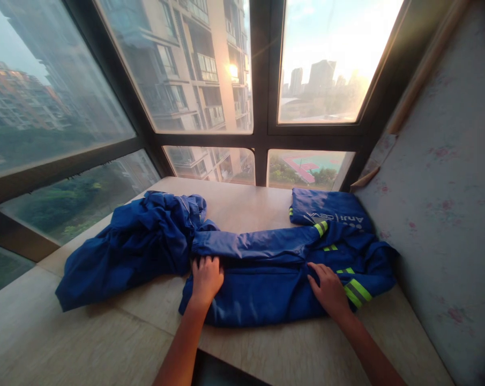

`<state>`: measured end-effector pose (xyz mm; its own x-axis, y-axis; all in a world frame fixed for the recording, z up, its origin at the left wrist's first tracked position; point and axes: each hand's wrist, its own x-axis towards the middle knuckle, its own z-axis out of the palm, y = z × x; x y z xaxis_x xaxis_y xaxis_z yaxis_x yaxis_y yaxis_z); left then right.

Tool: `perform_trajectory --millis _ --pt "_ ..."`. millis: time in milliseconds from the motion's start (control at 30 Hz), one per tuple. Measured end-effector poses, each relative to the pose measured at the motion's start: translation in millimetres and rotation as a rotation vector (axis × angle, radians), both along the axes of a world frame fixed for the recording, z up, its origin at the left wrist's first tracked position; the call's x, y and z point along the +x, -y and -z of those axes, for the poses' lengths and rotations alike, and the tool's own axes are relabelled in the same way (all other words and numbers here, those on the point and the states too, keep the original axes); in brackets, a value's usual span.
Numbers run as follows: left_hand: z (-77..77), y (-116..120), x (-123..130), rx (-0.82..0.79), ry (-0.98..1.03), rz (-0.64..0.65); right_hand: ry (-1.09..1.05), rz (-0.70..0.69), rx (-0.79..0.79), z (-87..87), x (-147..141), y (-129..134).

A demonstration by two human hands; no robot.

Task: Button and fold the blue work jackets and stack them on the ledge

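Note:
A blue work jacket (pixel 262 297) with yellow-green reflective bands lies spread in front of me, one sleeve (pixel 250 244) laid lengthwise across its far side. My left hand (pixel 207 277) rests on the jacket's left part, its fingers stretched out and touching the cloth just below the sleeve's cuff end. On the right part, close to the reflective bands (pixel 358 292), my right hand (pixel 328 289) lies with thumb and fingers apart. Neither hand visibly pinches the fabric.
A crumpled heap of blue clothing (pixel 133 252) touches the jacket's left side. Behind its right end lies a folded blue garment (pixel 326 206) with white lettering. Windows with dark frames (pixel 262 140) border the pale ledge (pixel 242 201); a papered wall (pixel 439 214) stands at right.

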<state>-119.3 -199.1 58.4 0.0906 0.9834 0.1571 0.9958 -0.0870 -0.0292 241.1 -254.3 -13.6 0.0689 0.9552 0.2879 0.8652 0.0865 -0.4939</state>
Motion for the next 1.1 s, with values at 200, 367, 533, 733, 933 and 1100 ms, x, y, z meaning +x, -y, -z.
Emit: perform_trajectory --millis 200,367,533,733,933,1100 --pt "-8.6 24.4 19.9 0.075 0.185 0.187 -0.257 -0.275 -0.029 -55.5 2.3 33.0" --pt "-2.5 44.0 36.1 0.047 0.299 0.367 -0.246 -0.442 -0.296 -72.4 11.6 84.0" --pt "10.9 65.1 35.7 -0.063 0.263 0.397 -0.201 -0.438 -0.476 -49.1 20.8 108.2" --pt "16.9 87.7 23.2 -0.044 0.266 0.370 -0.202 -0.384 -0.381 -62.8 12.5 95.8" --pt "20.0 104.6 21.2 0.030 0.317 0.364 -0.224 -0.333 -0.262 -69.1 -3.6 74.8" --pt "22.7 112.0 22.9 0.005 0.328 0.344 -0.212 -0.300 -0.188 -63.2 -11.2 61.0"
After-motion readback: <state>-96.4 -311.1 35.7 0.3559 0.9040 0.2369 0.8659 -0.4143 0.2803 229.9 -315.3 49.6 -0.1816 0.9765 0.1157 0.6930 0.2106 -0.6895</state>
